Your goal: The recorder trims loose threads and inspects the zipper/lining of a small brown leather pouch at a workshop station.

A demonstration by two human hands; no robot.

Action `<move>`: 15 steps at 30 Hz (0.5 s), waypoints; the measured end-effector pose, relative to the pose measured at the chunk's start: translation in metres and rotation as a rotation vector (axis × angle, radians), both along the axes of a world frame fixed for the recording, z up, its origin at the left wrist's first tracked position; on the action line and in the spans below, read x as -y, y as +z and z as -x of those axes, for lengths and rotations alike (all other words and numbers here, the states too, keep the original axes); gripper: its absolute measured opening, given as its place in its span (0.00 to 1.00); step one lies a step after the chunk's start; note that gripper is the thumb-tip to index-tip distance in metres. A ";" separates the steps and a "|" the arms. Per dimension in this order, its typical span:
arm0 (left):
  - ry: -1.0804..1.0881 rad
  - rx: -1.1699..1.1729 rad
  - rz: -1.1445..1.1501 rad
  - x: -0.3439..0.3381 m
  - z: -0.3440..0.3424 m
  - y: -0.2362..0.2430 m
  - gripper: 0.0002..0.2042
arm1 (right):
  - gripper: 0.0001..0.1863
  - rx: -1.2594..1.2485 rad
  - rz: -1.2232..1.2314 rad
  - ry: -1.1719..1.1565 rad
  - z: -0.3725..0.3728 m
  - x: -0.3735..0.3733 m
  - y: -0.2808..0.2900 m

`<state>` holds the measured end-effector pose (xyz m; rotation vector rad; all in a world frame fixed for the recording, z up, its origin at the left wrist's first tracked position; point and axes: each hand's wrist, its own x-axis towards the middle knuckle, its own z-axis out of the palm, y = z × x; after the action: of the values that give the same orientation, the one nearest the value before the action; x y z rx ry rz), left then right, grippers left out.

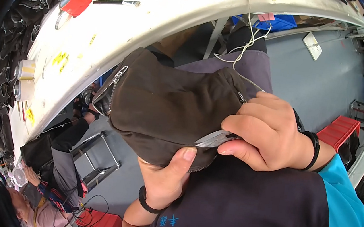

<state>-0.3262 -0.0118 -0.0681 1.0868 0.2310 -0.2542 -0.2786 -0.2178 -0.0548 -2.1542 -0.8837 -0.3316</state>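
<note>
A dark brown zippered bag point(170, 98) lies across my lap, its metal zip and puller point(119, 75) showing at the left end. My left hand point(163, 176) grips the bag's near edge, thumb on top and fingers hidden beneath. In my right hand point(267, 132) is a pair of silver thread snips point(213, 138), the fingers closed around it. Its blades point left along a seam, their tips close to my left thumb. Whether the blades touch the cloth I cannot tell.
A white table point(124, 26) curves along the far left, bearing a red tin point(76, 0), brushes point(116, 2) and tape rolls. A pale cord point(243, 48) hangs down near my right hand. Another person point(41, 205) sits at lower left. A red crate point(339, 131) stands at right.
</note>
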 end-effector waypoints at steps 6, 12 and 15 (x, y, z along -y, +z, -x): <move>-0.014 0.084 -0.107 -0.005 0.003 -0.005 0.25 | 0.20 0.164 0.069 -0.037 0.001 -0.003 0.003; -0.045 0.139 -0.173 -0.008 0.005 -0.007 0.24 | 0.20 0.188 0.084 -0.040 0.002 -0.004 0.004; -0.036 0.124 -0.182 -0.007 0.005 -0.003 0.24 | 0.19 0.198 0.070 -0.040 0.001 -0.005 0.002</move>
<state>-0.3313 -0.0049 -0.0711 1.2834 0.1250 -0.2000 -0.2796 -0.2129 -0.0527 -2.2332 -0.9752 -0.5490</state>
